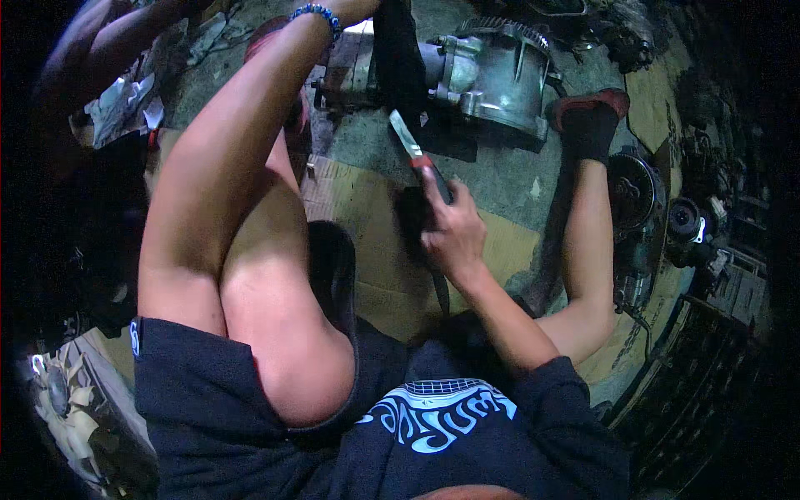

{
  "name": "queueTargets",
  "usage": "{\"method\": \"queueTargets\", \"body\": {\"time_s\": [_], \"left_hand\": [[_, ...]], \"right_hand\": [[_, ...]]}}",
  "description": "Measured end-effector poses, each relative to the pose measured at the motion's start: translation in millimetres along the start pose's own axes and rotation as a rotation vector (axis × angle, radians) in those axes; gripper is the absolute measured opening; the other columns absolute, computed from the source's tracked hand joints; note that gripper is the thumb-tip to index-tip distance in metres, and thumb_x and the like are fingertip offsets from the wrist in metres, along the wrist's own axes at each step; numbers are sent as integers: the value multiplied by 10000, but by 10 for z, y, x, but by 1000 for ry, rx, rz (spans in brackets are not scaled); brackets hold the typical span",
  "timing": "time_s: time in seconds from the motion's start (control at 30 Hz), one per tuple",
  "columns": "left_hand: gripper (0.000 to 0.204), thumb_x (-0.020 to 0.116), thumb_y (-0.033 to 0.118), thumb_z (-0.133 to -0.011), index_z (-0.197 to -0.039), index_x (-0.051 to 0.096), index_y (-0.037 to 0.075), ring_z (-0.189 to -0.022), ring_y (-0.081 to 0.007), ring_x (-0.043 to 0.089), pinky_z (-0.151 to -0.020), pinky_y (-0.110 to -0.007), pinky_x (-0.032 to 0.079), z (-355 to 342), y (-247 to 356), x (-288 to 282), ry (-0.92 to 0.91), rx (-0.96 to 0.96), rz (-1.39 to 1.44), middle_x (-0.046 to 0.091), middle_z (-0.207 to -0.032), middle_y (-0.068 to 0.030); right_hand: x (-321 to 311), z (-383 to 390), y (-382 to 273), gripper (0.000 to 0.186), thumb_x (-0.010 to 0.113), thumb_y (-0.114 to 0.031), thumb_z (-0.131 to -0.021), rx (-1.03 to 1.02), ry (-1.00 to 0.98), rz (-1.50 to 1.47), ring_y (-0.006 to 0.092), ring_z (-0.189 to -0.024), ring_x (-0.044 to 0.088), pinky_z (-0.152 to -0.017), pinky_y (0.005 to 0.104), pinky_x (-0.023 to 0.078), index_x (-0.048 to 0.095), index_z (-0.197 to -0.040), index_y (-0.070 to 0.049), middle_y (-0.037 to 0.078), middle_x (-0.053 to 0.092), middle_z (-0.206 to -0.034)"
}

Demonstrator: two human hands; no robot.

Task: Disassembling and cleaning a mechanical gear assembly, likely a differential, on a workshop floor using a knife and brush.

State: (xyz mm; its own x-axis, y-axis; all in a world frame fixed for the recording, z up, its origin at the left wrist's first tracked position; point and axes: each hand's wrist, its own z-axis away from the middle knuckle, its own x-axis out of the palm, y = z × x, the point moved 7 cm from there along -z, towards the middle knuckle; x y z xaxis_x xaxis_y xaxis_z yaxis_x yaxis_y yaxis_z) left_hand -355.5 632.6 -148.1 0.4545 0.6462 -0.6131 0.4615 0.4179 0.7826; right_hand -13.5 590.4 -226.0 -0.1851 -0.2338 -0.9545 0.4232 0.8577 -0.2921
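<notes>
My right hand (457,229) is closed round the dark handle of a flat-bladed scraper (406,135) with a red collar. Its bare metal blade points up and left, toward a large metal gearbox (500,87) with a toothed rim. My left arm stretches across my bent leg to the top edge, a blue beaded bracelet (317,15) on its wrist. Only part of my left hand (360,8) shows there; its fingers are cut off or hidden. Beside it a long black cloth-like piece (398,62) hangs down in front of the gearbox's narrow end.
Flattened cardboard (367,200) lies on the concrete floor between my legs. Round machine parts (637,192) stand beyond my right leg, near a dark ribbed panel (692,375). A pale fan (71,408) is at lower left. Another person's arm (108,33) reaches in at upper left.
</notes>
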Motion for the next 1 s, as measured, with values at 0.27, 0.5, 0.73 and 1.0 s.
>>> {"method": "queueTargets", "body": {"time_s": [0.27, 0.5, 0.73, 1.0], "left_hand": [[241, 601, 176, -796, -895, 698, -22, -683, -158, 634, -639, -323, 509, 74, 53, -32, -108, 23, 127, 695, -765, -89], [250, 566, 161, -797, -919, 687, -21, -781, -219, 657, -705, -348, 497, 91, 95, -5, -108, -22, -14, 702, -833, -145], [209, 582, 153, -792, -850, 670, -28, -675, -156, 574, -624, -342, 463, 60, 10, 32, -173, 28, -31, 642, -701, -90], [188, 596, 112, -820, -870, 645, -63, -677, -151, 550, -636, -329, 458, 33, -45, 117, -144, 41, 141, 640, -732, -62]], "right_hand": [[-741, -611, 0, 386, 669, -152, -771, -16, -142, -330, 357, -865, 642, -779, 404, 517, 648, -1147, -65, 207, 657, -950], [-893, -1769, 222, 347, 653, -235, -869, 99, -637, -334, 178, -794, 623, -713, 330, 506, 654, -1126, -2, 102, 686, -893], [-948, -2042, 634, 390, 636, -291, -874, 115, -642, -364, 113, -554, 561, -469, 262, 423, 639, -1148, -13, 66, 643, -764], [-1038, -2309, 592, 277, 667, -187, -823, 209, -712, -297, 140, -650, 583, -577, 293, 478, 703, -1018, 7, 45, 649, -762]]}}
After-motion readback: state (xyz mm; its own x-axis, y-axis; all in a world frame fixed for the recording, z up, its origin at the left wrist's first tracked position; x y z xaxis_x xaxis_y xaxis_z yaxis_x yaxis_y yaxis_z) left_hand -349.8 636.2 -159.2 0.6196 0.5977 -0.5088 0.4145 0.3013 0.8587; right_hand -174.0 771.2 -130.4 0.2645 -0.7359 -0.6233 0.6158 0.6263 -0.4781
